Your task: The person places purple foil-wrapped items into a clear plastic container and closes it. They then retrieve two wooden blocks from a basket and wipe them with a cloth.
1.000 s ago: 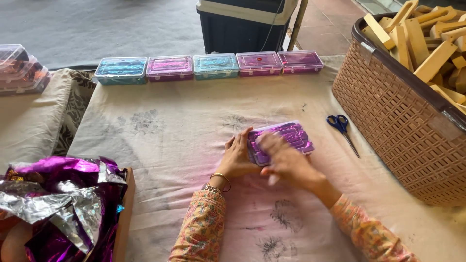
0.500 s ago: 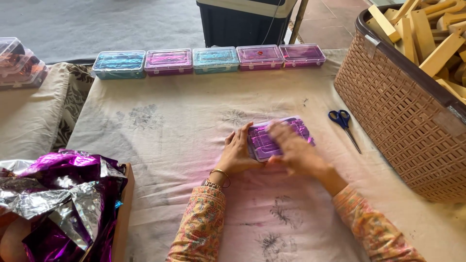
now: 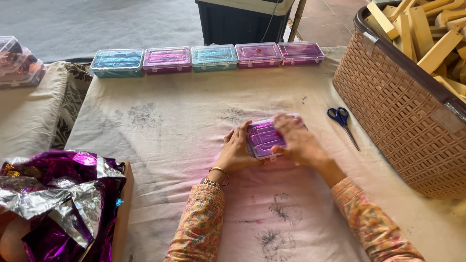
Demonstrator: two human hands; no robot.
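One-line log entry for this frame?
left hand: grips box | right hand: on lid | scissors: right of box | table

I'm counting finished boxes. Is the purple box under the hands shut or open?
Shut, it seems: the small clear plastic box with purple contents lies flat, lid down, between the left hand and right hand. Whether it is latched, cannot tell.

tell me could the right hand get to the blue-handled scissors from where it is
Probably yes. The right hand rests on the small purple clear-lidded plastic box, and the blue-handled scissors lie just to its right on bare cloth, with nothing between them.
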